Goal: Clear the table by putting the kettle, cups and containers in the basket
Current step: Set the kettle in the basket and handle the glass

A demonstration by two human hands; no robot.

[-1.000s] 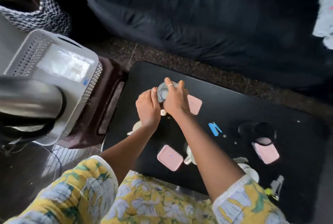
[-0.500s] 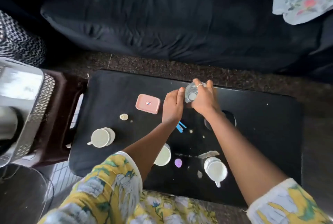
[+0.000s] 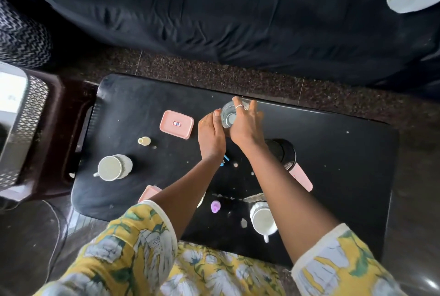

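Observation:
Over the far middle of the black table (image 3: 333, 153), my right hand (image 3: 246, 126) grips a clear glass (image 3: 228, 114). My left hand (image 3: 210, 136) touches the glass's near side with its thumb. A pink lidded container (image 3: 176, 124) lies left of my hands. One white cup (image 3: 113, 167) stands near the table's left edge, and another white cup (image 3: 262, 220) sits by my right forearm. A black round container (image 3: 283, 154) and a pink container (image 3: 302, 180) lie right of that forearm. The white perforated basket (image 3: 26, 126) stands at the far left.
A dark stool (image 3: 69, 114) carries the basket beside the table. A small cream cap (image 3: 143, 140), a purple piece (image 3: 215, 206), a blue clip (image 3: 225, 160) and crumbs lie on the table. A dark sofa (image 3: 214, 14) runs along the far side. Another pink container (image 3: 148, 193) peeks from under my left arm.
The view has swung right, so the basket and kettle slid out to the left edge. Both hands stay on the glass, held over the table's far middle.

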